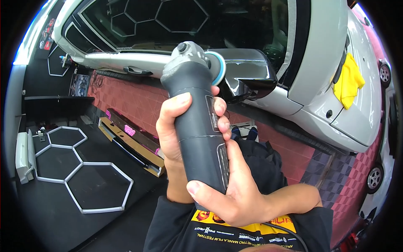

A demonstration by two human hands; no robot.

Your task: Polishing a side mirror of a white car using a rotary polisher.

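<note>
A black and grey power polisher point(201, 126) is held in both hands, its gear head up near the car. My left hand point(171, 126) wraps around the upper body, thumb on the near side and fingertips showing at the right edge. Lower down, my right hand point(239, 195) grips the rear end with its thumb across the top. The round pad point(217, 67), with grey, blue and white layers, faces right toward the glossy black side mirror point(248, 69). Whether the pad touches the mirror cannot be told. A black cord point(288, 234) runs below my right wrist.
The silver-white car point(283, 104) spans the top and right, with a dark side window point(189, 25). A yellow cloth point(349, 82) lies over its front end. At left, a long cardboard box point(132, 146) is by the black wall with hexagonal light tubes point(74, 171). Red tiles point(132, 94) cover the floor.
</note>
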